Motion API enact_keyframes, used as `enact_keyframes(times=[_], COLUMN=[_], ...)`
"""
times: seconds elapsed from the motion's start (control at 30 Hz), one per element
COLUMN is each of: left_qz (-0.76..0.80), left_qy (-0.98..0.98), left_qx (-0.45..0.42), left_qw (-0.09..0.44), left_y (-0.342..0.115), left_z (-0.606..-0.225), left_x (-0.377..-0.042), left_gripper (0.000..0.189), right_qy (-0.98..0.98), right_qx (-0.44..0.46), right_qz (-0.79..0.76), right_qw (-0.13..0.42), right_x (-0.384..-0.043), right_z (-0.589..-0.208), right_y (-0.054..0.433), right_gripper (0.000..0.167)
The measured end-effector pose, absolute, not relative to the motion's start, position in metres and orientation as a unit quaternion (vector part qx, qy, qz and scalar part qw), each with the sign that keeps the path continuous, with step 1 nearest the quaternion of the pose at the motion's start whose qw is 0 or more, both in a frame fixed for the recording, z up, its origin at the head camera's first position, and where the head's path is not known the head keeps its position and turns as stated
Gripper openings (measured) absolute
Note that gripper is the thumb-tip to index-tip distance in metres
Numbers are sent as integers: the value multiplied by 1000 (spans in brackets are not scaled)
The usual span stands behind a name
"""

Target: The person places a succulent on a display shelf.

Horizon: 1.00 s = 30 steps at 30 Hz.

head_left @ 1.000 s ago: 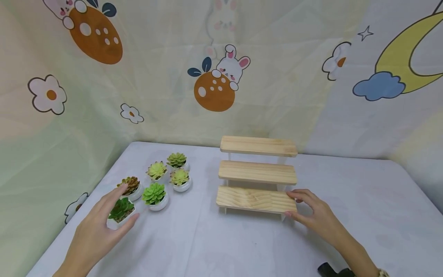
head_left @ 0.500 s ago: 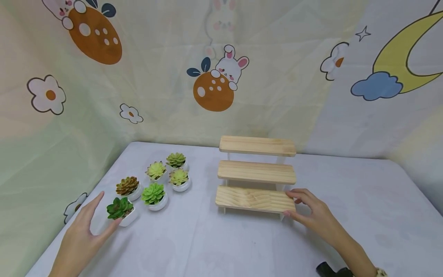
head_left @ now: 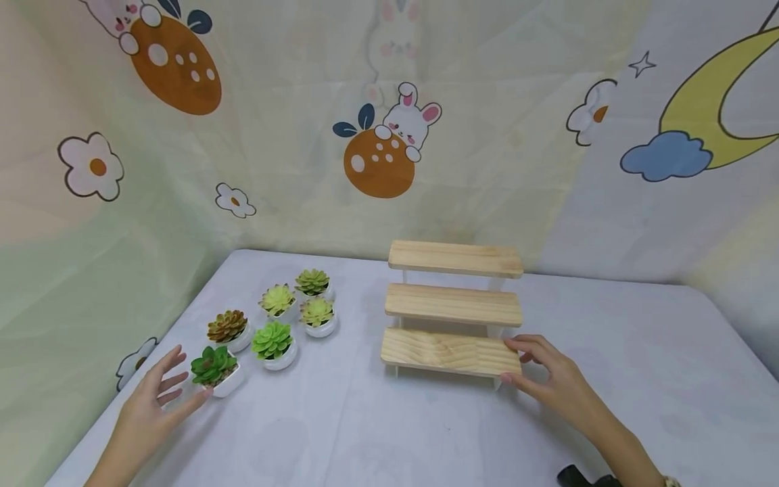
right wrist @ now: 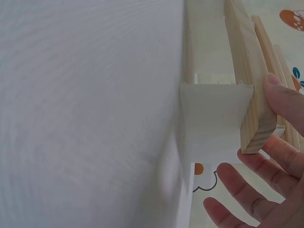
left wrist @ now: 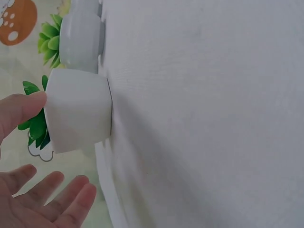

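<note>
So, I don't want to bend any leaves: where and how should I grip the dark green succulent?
Probably by its upright white pot, pinched across opposite walls with the left hand coming from the near left: the walls are bare below the leaves, and the brown succulent stands beyond.

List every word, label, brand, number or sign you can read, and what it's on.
None: no readable text in any view.
The white pots and wooden stand show no visible lettering.
The backdrop carries only pictures, including rabbits, flowers, a moon and a cloud.
The cut-off black object shows no legible marking.
</note>
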State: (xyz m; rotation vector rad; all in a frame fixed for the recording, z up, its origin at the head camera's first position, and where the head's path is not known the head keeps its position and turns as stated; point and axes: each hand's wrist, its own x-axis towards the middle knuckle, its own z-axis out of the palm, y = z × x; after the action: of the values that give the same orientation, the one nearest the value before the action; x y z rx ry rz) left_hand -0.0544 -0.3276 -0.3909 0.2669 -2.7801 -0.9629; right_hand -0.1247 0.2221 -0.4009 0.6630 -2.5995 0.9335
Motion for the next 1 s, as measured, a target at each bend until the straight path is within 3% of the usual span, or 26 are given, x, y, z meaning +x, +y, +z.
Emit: enact_keyframes(times=[0.53, 1.0], left_qz=[-385, -391], left_qy=[-913, -902], left_qx=[136, 179], left_qw=[9, -36], left_y=[-326, -330], left_z=[-397, -393], left_x=[-63, -64], left_gripper=[79, 85], right_qy=[-902, -901], right_qx=[237, 236], right_qz=[327, 341], right_qw=[153, 130], right_x=[-124, -123], right_z=[-402, -399], right_y=[222, 223], right_gripper=[50, 49])
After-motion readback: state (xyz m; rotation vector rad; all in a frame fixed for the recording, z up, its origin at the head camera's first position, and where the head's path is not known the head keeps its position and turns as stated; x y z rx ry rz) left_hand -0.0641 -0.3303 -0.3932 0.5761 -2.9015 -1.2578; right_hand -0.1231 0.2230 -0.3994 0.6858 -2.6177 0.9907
